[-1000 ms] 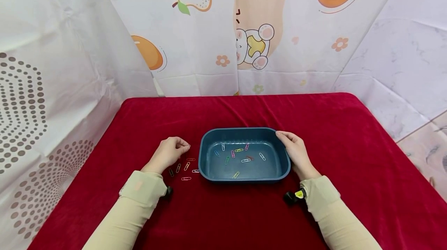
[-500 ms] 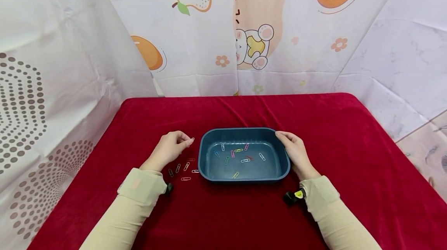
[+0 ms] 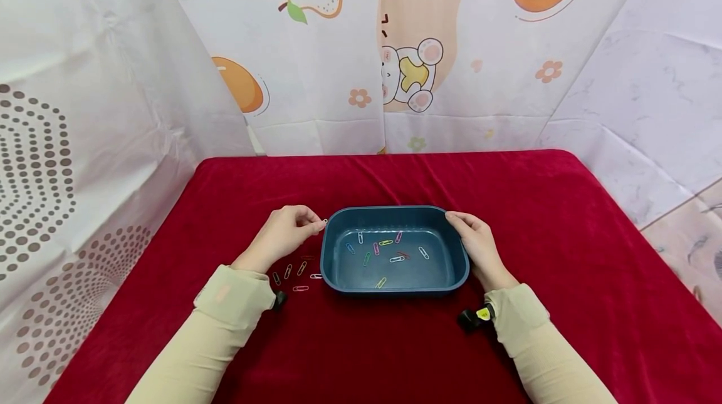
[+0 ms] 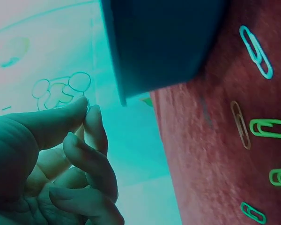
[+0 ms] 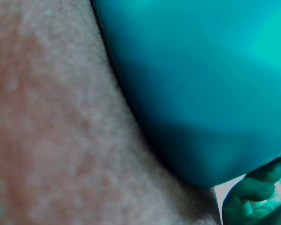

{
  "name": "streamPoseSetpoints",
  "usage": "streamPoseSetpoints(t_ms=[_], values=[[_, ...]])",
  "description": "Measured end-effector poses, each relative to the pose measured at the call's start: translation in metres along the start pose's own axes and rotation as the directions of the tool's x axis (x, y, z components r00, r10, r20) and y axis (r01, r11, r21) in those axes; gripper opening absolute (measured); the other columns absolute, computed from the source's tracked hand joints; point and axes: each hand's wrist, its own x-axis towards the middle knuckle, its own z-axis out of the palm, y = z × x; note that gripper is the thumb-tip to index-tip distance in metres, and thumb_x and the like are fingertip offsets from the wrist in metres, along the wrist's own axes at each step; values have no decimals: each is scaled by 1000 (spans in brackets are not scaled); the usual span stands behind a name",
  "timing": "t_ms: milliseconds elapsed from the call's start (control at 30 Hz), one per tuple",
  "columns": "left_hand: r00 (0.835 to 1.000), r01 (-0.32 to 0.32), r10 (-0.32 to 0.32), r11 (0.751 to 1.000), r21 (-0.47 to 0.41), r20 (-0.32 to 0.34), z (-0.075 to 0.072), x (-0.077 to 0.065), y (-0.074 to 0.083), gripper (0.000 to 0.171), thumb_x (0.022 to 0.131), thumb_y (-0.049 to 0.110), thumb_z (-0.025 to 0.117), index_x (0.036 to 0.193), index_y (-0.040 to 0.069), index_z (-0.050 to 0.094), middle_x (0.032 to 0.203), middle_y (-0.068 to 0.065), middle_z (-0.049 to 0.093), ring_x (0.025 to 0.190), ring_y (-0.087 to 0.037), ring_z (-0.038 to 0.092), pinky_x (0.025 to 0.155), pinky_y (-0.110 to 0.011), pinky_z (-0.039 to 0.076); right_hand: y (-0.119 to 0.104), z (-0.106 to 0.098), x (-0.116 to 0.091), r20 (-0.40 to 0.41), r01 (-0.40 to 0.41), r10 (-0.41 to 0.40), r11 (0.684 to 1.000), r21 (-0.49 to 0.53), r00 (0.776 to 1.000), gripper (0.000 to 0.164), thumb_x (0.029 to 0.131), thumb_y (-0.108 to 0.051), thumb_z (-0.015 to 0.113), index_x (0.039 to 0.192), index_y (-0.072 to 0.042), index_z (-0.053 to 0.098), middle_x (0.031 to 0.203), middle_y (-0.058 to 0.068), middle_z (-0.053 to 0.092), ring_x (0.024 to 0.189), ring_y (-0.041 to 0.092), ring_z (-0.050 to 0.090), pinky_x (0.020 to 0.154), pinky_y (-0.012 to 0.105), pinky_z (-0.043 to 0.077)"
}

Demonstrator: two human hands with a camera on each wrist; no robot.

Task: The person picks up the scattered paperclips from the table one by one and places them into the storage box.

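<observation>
My left hand [image 3: 284, 233] pinches a small paper clip [image 3: 325, 221] between thumb and index finger, just by the left rim of a dark blue rectangular tray [image 3: 395, 292]. Only the tip of that clip shows, and its colour is hard to tell; in the left wrist view the fingers [image 4: 96, 124] mostly cover it. With thumb and fingers, my right hand [image 3: 479, 244] grips the tray's rim at the far right corner. Several coloured paper clips, among them a green clip [image 3: 366, 259] and a white clip [image 3: 423, 253], lie scattered on the tray's floor.
Left of the tray, several more paper clips lie on the red cloth [image 3: 361, 354], including a white clip [image 3: 316, 276] close to the tray wall and a pink clip [image 3: 301, 289]. A printed curtain [image 3: 316, 91] hangs behind the table.
My left hand has risen from near the loose clips and moved right, carrying the pinched clip to the tray's left rim. The right hand and the tray have stayed put.
</observation>
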Motion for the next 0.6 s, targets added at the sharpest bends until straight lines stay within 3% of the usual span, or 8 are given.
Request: streamPoseSetpoints(t_ms=[267,600], values=[[998,-16,18,1000,-24,54,1,2,15,24,94,34,67,96,11,72,91,-8,74,89,-27,69,81,-37,53,0,1,1,-8,1,-1,1000,-2,1000,50,99,-37,58,135,-2,57,93,-22,66,86,-3,62,77,14,52],[993,-56,56,998,-6,102,5,4,28,22,92,31,70,96,10,74,84,-5,73,73,-17,62,69,-29,52,0,0,0,2,8,-8,1000,17,1000,49,99,-36,59,134,-1,57,92,-23,67,85,-3,63,77,15,53]])
